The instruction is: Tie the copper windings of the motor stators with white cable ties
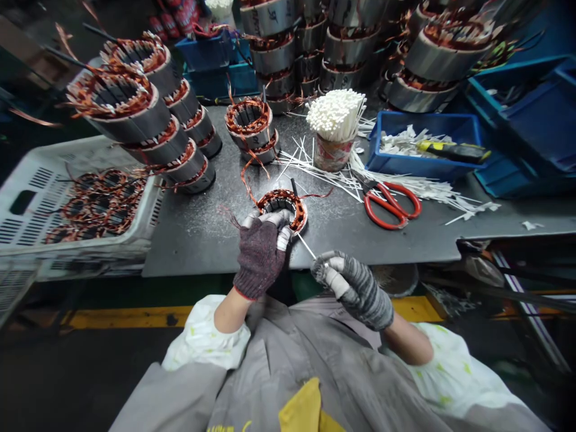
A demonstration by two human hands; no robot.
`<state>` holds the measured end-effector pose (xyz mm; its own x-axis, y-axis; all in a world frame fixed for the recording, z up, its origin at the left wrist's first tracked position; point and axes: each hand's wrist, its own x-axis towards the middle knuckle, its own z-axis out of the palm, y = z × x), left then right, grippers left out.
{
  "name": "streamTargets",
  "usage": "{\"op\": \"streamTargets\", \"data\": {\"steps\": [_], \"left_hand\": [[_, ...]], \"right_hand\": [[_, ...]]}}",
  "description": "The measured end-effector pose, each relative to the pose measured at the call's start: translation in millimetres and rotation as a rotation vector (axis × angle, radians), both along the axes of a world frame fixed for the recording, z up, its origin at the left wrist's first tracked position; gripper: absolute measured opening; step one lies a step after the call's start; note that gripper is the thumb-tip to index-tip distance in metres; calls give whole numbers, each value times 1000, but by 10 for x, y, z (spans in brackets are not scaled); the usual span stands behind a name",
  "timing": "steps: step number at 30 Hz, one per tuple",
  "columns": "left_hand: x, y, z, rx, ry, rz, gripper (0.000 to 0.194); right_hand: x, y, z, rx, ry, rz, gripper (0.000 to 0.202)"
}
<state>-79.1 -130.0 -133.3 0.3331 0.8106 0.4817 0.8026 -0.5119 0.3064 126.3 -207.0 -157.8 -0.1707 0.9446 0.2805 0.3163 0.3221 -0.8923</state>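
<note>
A metal ring wound with copper wire (300, 213) rests near the table's front edge. My left hand (263, 252), in a dark maroon glove with white-wrapped fingertips, grips its near left rim, fingers over the opening. Lower right of the ring, my right hand (355, 288) in a grey glove is closed on a thin white tie (306, 246). The tie's far end reaches the ring's near right rim; whether it passes through the winding cannot be made out. Loose copper leads and a black sleeve (294, 186) stick out from the ring.
Stacked wound rings (173, 150) stand left, beside a white crate (27, 222). Behind are a two-ring stack (252, 141) and a cup (332, 154) of white ties. Red-handled scissors (391, 207) and a blue bin (409, 163) with a yellow-black tool (452, 151) lie right.
</note>
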Motion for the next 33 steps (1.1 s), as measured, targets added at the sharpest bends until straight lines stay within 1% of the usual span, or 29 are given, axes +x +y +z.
{"op": "streamTargets", "data": {"steps": [2,5,7,9,11,14,15,16,18,20,24,26,30,33], "left_hand": [[16,11,-7,5,14,21,27],[38,10,-33,38,19,51,25],[47,2,-49,51,-21,96,27],[52,1,-57,53,-105,156,31],[58,12,-51,50,-199,157,27],[73,34,-20,81,-270,47,14],[78,39,-10,102,-270,16,12],[82,41,-2,121,-262,1,13],[87,40,1,144,-241,-5,16],[84,34,-6,147,-229,-7,18],[51,18,-8,163,-174,-56,19],[29,13,5,174,-145,-82,19],[8,12,25,142,-87,-110,22],[17,14,20,120,-36,-104,27]], "right_hand": [[-31,65,12,-1,18,25,20],[-144,301,25,6,85,46,20],[-230,468,26,8,159,37,21],[-302,588,16,-44,254,11,23],[-353,649,-3,-202,382,-35,25],[-392,661,-18,-540,595,-102,34],[-396,654,-11,-608,642,-119,38],[-397,646,1,-637,667,-130,41],[-391,641,33,-615,655,-130,39],[-381,661,60,-559,579,-109,33],[-355,757,79,-360,330,-124,21],[-329,780,89,-283,273,-135,18],[-267,743,132,-281,285,-113,19],[-248,731,155,-271,262,-80,18]]}}
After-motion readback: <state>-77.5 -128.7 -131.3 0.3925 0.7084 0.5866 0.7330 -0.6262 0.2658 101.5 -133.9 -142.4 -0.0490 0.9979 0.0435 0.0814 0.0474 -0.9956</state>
